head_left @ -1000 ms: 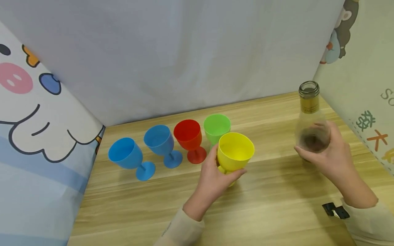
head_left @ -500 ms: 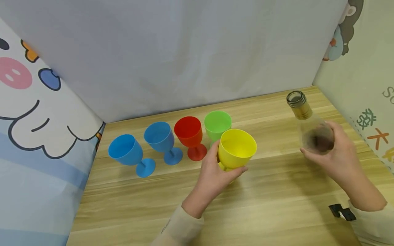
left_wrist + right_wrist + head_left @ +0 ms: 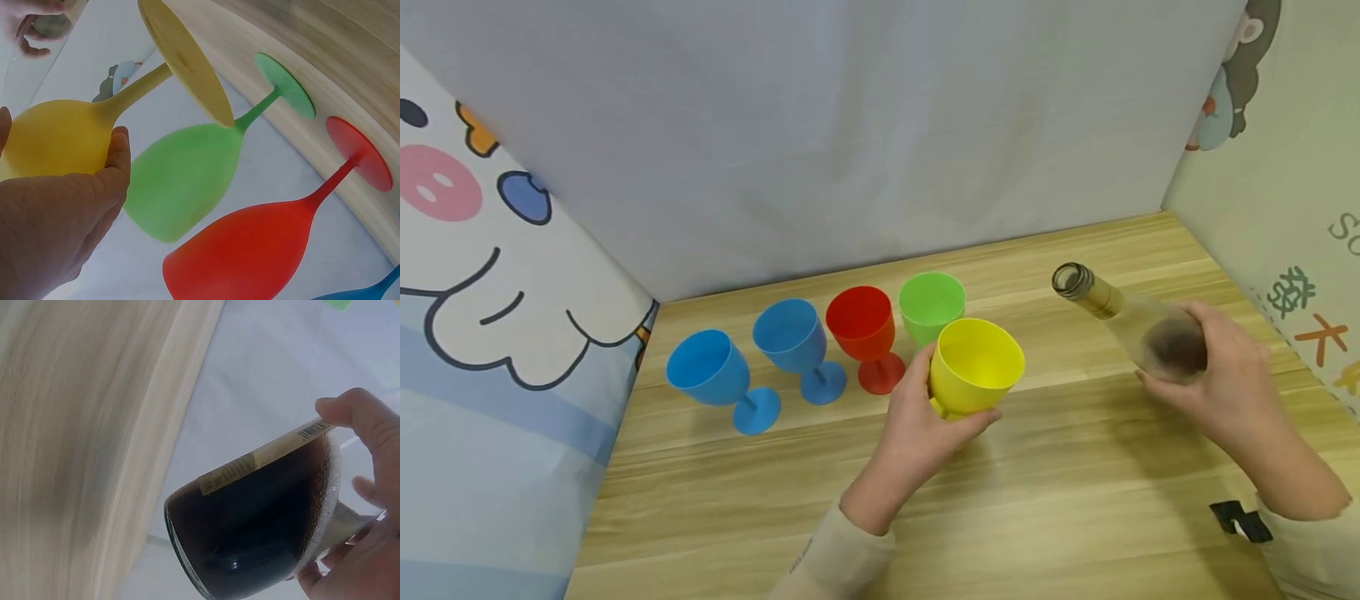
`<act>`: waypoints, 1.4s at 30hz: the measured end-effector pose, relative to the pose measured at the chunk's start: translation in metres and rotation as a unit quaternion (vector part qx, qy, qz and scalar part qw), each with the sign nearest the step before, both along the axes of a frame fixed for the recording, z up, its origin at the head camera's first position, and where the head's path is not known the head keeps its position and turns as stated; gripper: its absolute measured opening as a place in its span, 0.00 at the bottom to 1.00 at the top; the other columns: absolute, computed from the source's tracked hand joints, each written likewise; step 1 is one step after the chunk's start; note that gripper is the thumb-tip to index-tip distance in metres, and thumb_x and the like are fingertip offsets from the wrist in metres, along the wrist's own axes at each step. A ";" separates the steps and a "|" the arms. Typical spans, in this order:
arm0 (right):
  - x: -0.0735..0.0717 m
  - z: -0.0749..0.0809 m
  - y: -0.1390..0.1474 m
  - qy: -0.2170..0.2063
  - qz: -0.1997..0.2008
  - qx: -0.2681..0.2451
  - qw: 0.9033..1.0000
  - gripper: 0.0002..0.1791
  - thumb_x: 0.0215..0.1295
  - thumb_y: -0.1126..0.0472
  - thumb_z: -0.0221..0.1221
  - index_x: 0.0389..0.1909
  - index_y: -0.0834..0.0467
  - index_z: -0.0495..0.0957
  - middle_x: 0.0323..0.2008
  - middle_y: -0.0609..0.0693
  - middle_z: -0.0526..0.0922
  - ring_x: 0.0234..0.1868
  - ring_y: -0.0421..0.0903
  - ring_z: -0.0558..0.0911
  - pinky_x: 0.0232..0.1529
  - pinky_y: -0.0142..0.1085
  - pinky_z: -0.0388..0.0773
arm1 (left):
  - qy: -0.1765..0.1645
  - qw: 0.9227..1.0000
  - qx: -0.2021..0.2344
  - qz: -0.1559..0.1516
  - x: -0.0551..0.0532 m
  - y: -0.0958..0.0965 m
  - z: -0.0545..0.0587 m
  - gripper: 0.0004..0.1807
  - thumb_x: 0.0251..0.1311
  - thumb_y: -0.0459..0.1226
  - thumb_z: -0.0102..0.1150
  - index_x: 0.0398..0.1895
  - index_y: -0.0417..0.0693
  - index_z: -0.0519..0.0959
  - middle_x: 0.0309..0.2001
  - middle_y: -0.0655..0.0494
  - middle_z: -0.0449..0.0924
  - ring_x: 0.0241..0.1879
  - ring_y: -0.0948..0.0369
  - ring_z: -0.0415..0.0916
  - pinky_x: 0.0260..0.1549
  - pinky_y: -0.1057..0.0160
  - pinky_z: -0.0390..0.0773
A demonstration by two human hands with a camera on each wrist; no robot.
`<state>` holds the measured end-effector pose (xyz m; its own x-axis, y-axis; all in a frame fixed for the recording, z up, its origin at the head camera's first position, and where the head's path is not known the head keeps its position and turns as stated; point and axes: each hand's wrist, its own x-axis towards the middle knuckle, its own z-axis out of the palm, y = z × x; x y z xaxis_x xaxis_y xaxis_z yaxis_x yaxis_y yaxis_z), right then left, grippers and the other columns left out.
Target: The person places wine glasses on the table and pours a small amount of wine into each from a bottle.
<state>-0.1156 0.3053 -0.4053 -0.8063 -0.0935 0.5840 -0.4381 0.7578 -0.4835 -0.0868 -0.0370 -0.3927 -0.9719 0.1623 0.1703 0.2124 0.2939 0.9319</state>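
My left hand (image 3: pixel 925 421) grips a yellow goblet (image 3: pixel 976 367) by the lower bowl, fingers on one side and thumb on the other. In the left wrist view the underside of the foot (image 3: pixel 187 59) shows, tipped. Tilted with its mouth toward the yellow goblet, a clear glass bottle (image 3: pixel 1116 315) is held round its body by my right hand (image 3: pixel 1232 396). The right wrist view shows dark liquid (image 3: pixel 250 519) with a line of bubbles inside the bottle, which is off the table. A gap separates the bottle's mouth from the yellow goblet's rim.
A green goblet (image 3: pixel 931 302) stands right behind the yellow one. Left of it, a red goblet (image 3: pixel 861 325) and two blue goblets, the nearer (image 3: pixel 790 335) and the farther (image 3: pixel 707 368), form a row on the wooden table (image 3: pixel 737 517). A pale cloth wall (image 3: pixel 850 142) closes the back.
The bottle has gone from upright to strongly tilted, its mouth swinging left and down toward the yellow goblet. The left hand and the yellow goblet have hardly moved.
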 end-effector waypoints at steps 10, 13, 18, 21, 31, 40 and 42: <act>0.007 -0.003 0.002 -0.019 -0.024 0.057 0.998 0.50 0.26 0.72 0.80 0.60 0.66 0.70 0.50 0.71 0.75 0.48 0.73 0.71 0.41 0.67 0.58 | -0.005 1.000 -0.012 0.007 0.001 -0.002 0.002 0.48 0.45 0.39 0.84 0.70 0.58 0.66 0.59 0.69 0.73 0.56 0.65 0.71 0.57 0.55 0.74; 0.008 -0.003 0.002 -0.018 -0.024 0.072 0.997 0.53 0.24 0.73 0.80 0.61 0.65 0.69 0.50 0.71 0.75 0.49 0.74 0.71 0.41 0.68 0.58 | -0.005 1.000 -0.020 0.012 0.001 -0.003 0.003 0.48 0.45 0.39 0.84 0.70 0.57 0.66 0.59 0.69 0.73 0.56 0.65 0.71 0.57 0.55 0.74; 0.010 -0.002 0.003 -0.018 -0.023 0.087 0.996 0.55 0.22 0.73 0.81 0.62 0.64 0.68 0.51 0.71 0.74 0.50 0.74 0.70 0.43 0.69 0.57 | -0.005 1.000 -0.023 0.010 0.002 -0.005 0.003 0.48 0.45 0.38 0.84 0.70 0.57 0.66 0.59 0.69 0.73 0.56 0.65 0.71 0.57 0.55 0.74; 0.010 -0.002 0.003 -0.019 -0.023 0.093 0.995 0.56 0.22 0.73 0.82 0.62 0.64 0.67 0.51 0.71 0.73 0.50 0.74 0.70 0.43 0.68 0.56 | -0.002 1.000 -0.022 0.007 0.001 -0.006 0.003 0.47 0.45 0.38 0.83 0.70 0.57 0.66 0.59 0.69 0.73 0.56 0.65 0.71 0.58 0.55 0.74; 0.009 0.000 0.006 0.005 -0.021 0.136 0.990 0.58 0.18 0.72 0.84 0.61 0.64 0.69 0.54 0.70 0.72 0.52 0.74 0.70 0.41 0.69 0.58 | 0.010 1.000 -0.025 0.004 0.001 -0.008 0.004 0.48 0.45 0.37 0.84 0.70 0.57 0.66 0.60 0.68 0.73 0.56 0.64 0.71 0.58 0.55 0.74; 0.007 -0.001 0.009 0.032 -0.010 0.142 0.989 0.57 0.16 0.73 0.84 0.60 0.62 0.70 0.54 0.69 0.73 0.52 0.73 0.70 0.43 0.69 0.58 | 0.002 1.000 -0.027 0.003 0.002 -0.009 0.005 0.47 0.45 0.37 0.83 0.70 0.58 0.66 0.60 0.69 0.73 0.56 0.65 0.71 0.57 0.55 0.74; 0.006 -0.001 0.010 0.040 -0.006 0.147 0.988 0.57 0.16 0.73 0.83 0.60 0.62 0.70 0.54 0.69 0.73 0.52 0.73 0.70 0.44 0.70 0.58 | 0.003 0.999 -0.032 0.005 0.002 -0.010 0.005 0.48 0.45 0.37 0.83 0.70 0.58 0.66 0.60 0.69 0.73 0.56 0.65 0.70 0.58 0.55 0.74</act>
